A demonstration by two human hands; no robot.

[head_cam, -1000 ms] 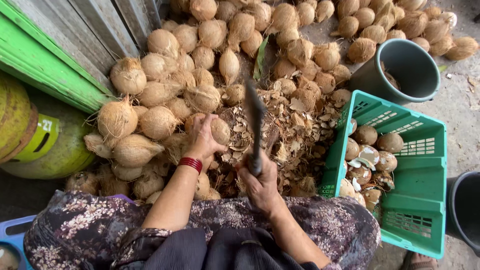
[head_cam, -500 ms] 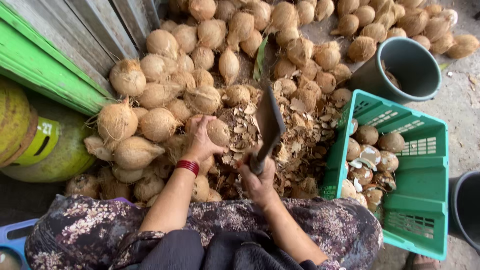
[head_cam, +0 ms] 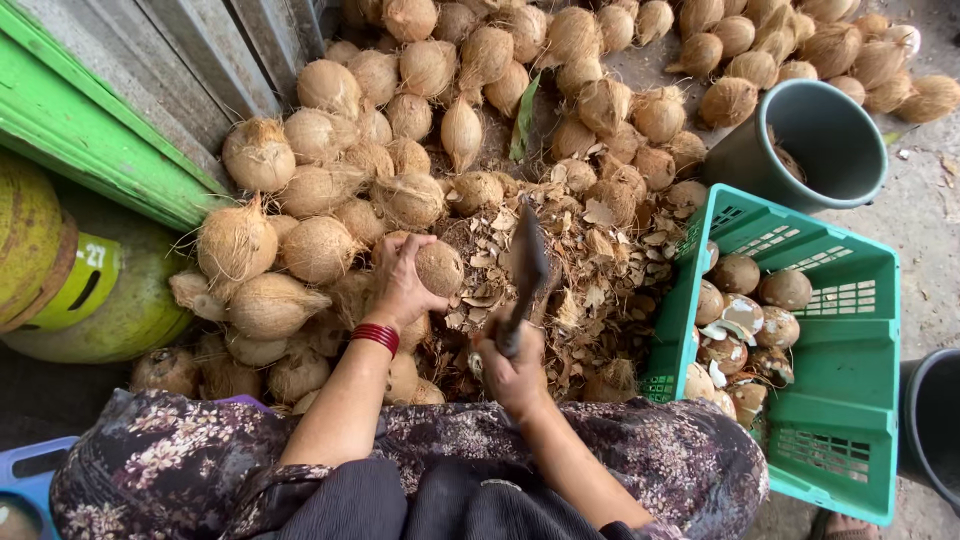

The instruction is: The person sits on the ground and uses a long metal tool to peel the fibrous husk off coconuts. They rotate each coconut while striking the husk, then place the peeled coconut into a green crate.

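The left hand (head_cam: 402, 285) has its grip wrapped around a small husked coconut (head_cam: 438, 267), fingers curled over its top and near side, holding it above a heap of broken shell and husk chips (head_cam: 560, 290) on the ground. A red bangle (head_cam: 375, 336) sits on that wrist. The right hand (head_cam: 512, 368) is closed tight on the handle of a dark cleaver (head_cam: 527, 268), whose broad blade stands raised, tilted up and away from the person, just to the right of the held coconut and not touching it.

Around the hands lies a large pile of brown fibrous coconuts (head_cam: 320, 190), spreading from the person's left up to the far side of the ground and across to the far right. A green leaf (head_cam: 523, 120) lies among them beyond the chip heap. To the right of the cleaver stands a green plastic crate (head_cam: 840, 400), touching the chip heap at its left wall; peeled and partly cracked coconuts (head_cam: 745, 310) lie in its left end. Beyond the crate stands a grey bucket (head_cam: 820, 145), and another dark bucket (head_cam: 935, 420) shows at the right edge.

On the left are a green painted board (head_cam: 90, 140) against a grey wooden wall (head_cam: 190, 60) and a yellow-green gas cylinder (head_cam: 90, 290). The person's lap, in floral patterned cloth (head_cam: 180, 460), fills the near edge.
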